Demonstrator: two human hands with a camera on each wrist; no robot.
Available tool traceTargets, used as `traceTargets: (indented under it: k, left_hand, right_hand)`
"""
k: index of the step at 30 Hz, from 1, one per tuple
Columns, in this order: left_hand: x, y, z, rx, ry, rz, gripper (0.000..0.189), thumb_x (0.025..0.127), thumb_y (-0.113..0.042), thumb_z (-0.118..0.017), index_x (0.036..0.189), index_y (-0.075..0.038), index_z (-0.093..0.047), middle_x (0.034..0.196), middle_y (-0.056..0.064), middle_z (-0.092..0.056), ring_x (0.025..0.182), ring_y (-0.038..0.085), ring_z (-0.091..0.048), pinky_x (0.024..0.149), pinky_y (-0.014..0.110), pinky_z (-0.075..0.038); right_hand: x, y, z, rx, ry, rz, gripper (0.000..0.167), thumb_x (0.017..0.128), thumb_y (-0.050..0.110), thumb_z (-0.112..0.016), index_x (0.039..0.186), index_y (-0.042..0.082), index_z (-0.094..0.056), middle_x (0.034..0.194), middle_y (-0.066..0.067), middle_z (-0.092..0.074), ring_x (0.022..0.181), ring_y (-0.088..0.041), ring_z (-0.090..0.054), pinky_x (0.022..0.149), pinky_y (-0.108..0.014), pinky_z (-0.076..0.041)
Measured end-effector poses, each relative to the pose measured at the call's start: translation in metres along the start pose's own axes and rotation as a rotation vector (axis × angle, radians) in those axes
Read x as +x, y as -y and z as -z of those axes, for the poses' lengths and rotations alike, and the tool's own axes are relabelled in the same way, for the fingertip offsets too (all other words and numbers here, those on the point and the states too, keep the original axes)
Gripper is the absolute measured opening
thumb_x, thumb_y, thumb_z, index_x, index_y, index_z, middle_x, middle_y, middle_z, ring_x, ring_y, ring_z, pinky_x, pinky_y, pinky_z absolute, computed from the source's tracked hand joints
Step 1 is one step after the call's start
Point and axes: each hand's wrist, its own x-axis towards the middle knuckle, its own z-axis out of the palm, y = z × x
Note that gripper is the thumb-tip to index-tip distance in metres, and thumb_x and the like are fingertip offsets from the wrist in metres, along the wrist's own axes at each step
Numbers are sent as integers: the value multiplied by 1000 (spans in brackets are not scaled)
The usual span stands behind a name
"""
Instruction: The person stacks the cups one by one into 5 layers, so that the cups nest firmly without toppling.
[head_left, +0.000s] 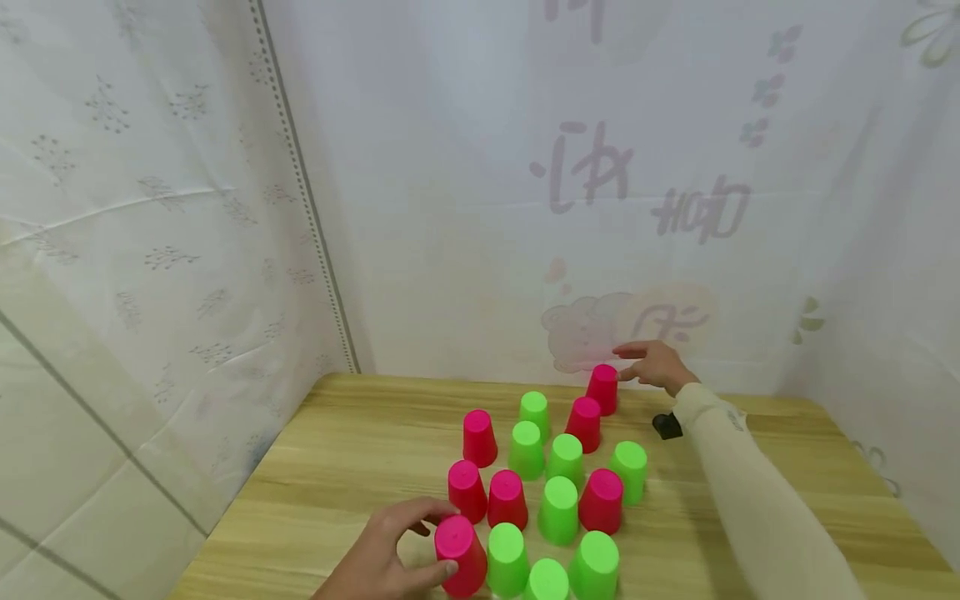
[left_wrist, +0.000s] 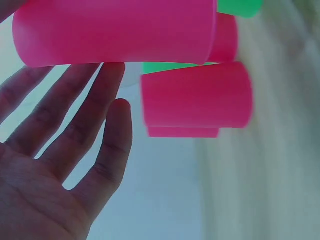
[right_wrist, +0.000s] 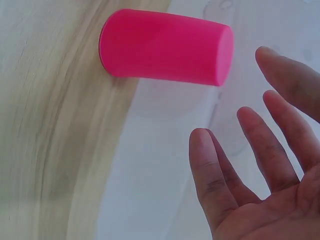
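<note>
My left hand (head_left: 390, 546) grips an upside-down pink plastic cup (head_left: 461, 557) at the front left, thumb on the near side and fingers behind. In the left wrist view this cup (left_wrist: 115, 32) seems raised off the table; it hides some fingertips, while the little finger stands apart. At the far end, my right hand (head_left: 656, 367) hovers beside the rearmost pink cup (head_left: 603, 390). The right wrist view shows spread fingers (right_wrist: 205, 165) and a gap between them and that cup (right_wrist: 167, 47).
Several upside-down pink and green cups stand close together, among them a green cup (head_left: 558, 510) and another pink cup (head_left: 602, 500). A small black object (head_left: 667, 426) lies near the right forearm. Patterned curtains (head_left: 450, 208) surround the wooden table (head_left: 322, 467).
</note>
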Motion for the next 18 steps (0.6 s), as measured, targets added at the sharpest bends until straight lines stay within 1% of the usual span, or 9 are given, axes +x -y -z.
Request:
traceTargets:
  k: [2,3,6,7,9,14,16,18]
  left_hand:
    - [2,-4,4,7,11,-19,36,87,-31,-76,121,-33,-64,111,-18,-70,100,-1,-63,80,24,-56]
    - [3,-5,6,12,9,-46,36,87,-30,-77,121,-32,-64,111,-17,-70,99,0,-64,80,24,-56]
    - [11,-9,11,26,-2,-139,37,87,-28,-78,121,-26,-65,111,-15,-71,97,0,-65,78,24,-57]
    - [14,-11,12,32,-6,-167,36,87,-27,-78,121,-26,-65,111,-14,-71,97,0,-65,77,23,-57]
    - [20,-14,15,41,-14,-240,36,87,-26,-78,120,-23,-65,110,-11,-72,95,1,-66,76,24,-57]
    - [40,-23,25,81,-11,-382,37,86,-25,-79,119,-20,-65,108,-8,-73,92,2,-66,73,22,-56]
    - [49,-26,31,94,-6,-409,36,86,-25,-79,119,-19,-66,106,-8,-73,90,2,-66,73,21,-56]
    - [59,-29,35,94,7,-411,35,86,-25,-79,118,-19,-66,105,-8,-73,89,1,-66,73,22,-57]
  right_hand:
    - [-5,0,3,-10,-4,10,58,93,16,-67,146,3,-49,151,-25,-48,132,-46,-53,101,-51,-55]
    - [-8,0,5,-15,-6,16,58,93,17,-68,146,3,-49,151,-25,-48,132,-46,-52,101,-51,-54]
    - [-20,-2,11,-19,-13,42,59,93,18,-68,147,3,-48,152,-25,-46,132,-46,-52,101,-52,-54]
    - [-24,-3,13,-21,-17,52,59,93,18,-69,146,3,-49,152,-26,-46,131,-47,-53,101,-52,-54]
    - [-33,-4,14,-23,-21,72,59,93,18,-69,146,3,-49,152,-26,-46,130,-47,-54,100,-53,-54]
    - [-57,-11,10,-28,-22,116,58,92,20,-72,144,5,-52,152,-24,-48,129,-51,-54,96,-55,-56]
    - [-66,-14,8,-27,-22,135,57,92,20,-72,144,6,-53,151,-25,-48,128,-52,-54,94,-55,-56]
    - [-76,-17,5,-16,-25,147,56,92,20,-72,143,6,-54,150,-25,-49,127,-52,-55,92,-55,-57]
